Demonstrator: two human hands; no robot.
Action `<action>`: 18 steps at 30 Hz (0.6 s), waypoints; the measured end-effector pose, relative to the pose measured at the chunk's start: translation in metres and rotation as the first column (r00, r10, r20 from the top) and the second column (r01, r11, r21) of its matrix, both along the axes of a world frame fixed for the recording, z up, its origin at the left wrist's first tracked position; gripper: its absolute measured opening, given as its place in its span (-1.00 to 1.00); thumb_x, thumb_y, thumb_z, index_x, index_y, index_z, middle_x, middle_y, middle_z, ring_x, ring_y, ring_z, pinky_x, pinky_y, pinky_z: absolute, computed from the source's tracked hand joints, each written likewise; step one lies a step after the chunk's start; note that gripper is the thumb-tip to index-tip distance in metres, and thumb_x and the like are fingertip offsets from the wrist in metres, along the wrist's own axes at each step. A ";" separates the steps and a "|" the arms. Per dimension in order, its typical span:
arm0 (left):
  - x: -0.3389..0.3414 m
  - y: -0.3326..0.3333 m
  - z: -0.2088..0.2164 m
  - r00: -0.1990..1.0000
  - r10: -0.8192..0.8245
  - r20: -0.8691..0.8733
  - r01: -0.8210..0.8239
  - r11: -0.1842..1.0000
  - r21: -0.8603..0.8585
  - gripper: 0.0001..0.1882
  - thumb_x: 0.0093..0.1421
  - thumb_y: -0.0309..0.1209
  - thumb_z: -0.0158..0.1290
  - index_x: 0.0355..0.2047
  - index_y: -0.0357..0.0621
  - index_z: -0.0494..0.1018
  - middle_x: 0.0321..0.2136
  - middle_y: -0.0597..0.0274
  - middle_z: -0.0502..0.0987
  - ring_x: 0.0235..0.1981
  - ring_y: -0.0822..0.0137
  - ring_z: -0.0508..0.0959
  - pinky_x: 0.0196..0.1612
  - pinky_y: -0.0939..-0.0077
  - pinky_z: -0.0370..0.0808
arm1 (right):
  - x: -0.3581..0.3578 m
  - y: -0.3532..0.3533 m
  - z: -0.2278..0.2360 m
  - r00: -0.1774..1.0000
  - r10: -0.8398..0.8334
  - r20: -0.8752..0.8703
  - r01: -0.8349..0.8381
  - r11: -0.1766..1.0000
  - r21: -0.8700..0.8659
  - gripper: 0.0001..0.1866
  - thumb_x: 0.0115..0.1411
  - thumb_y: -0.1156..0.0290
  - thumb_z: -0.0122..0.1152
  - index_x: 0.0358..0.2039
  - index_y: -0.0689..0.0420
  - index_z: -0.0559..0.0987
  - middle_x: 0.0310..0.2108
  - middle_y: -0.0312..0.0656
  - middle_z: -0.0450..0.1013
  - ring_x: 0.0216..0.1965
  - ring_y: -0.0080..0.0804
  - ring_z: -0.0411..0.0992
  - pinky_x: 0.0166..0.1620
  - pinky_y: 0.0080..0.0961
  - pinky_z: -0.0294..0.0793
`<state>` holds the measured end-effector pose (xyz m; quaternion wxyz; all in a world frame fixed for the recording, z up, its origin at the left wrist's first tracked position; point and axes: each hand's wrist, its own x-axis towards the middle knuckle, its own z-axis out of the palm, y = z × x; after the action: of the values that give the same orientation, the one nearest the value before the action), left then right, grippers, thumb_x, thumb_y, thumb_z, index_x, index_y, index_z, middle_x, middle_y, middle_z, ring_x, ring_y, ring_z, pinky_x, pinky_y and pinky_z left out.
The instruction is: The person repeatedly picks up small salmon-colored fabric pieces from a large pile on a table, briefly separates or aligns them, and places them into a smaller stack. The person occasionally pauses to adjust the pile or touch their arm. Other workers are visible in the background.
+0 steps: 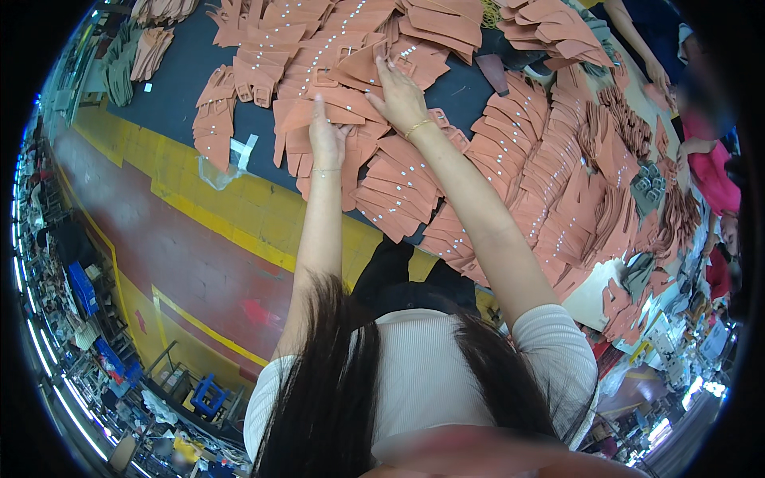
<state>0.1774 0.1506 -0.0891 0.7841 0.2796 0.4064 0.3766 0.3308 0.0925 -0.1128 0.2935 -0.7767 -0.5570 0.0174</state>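
The fingers [319,107] of the left hand [327,137] point away from the body, pressed together and laid flat on a terracotta leather strap piece [315,111] at the near edge of the heap; whether they pinch it or only press on it cannot be told. Just to the right, the right hand [401,99] reaches further out, its fingers [383,68] slightly spread and resting on another strap piece with a metal buckle [358,64], the thumb tucked under its edge (a thin gold bracelet [417,127] circles that wrist). Around both hands lie overlapping fans of the same studded strap pieces [398,187], spreading to the right in long rows across the dark table [175,88]. Left of the left fingers a smaller stack of strap pieces [215,119] sits apart, with a scrap of clear plastic [231,159] near it. Far beyond the right fingers, at the table's other side, another person's arm [637,44] rests beside the piles.
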 end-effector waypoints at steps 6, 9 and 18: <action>0.015 0.000 -0.010 0.973 -0.015 -0.229 0.034 0.996 0.078 -0.80 0.16 -0.47 0.10 -0.20 -0.25 0.44 -0.24 0.20 0.52 -0.24 0.33 0.56 -0.16 0.27 0.54 | -0.008 0.016 -0.001 0.954 -0.052 0.296 0.068 0.997 -0.042 -0.57 0.11 0.28 0.11 -0.01 0.16 0.47 0.01 -0.03 0.43 0.07 -0.18 0.39 0.02 -0.31 0.44; 0.028 -0.002 -0.009 0.981 -0.005 -0.194 0.034 0.989 0.143 -0.85 0.17 -0.48 0.09 -0.24 -0.25 0.48 -0.28 0.21 0.54 -0.26 0.35 0.55 -0.19 0.32 0.54 | -0.006 0.016 0.002 0.975 -0.066 0.214 0.069 0.998 -0.003 -0.61 0.12 0.30 0.09 -0.02 0.12 0.48 0.00 -0.06 0.44 0.02 -0.19 0.43 -0.07 -0.31 0.50; 0.034 -0.003 0.003 0.953 -0.264 -0.148 0.259 0.964 -0.052 -0.59 0.29 -0.26 -0.03 0.05 -0.26 0.29 -0.03 0.12 0.43 -0.08 0.24 0.50 -0.04 0.19 0.49 | -0.001 0.000 0.010 0.996 0.074 0.042 -0.073 0.997 -0.033 -0.55 0.15 0.23 0.06 0.03 0.15 0.43 0.06 -0.02 0.37 0.12 -0.13 0.34 0.01 -0.27 0.46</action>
<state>0.2115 0.1476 -0.0859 0.7978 0.3465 0.4308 0.2405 0.3302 0.0930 -0.1023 0.2685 -0.7603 -0.5911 0.0203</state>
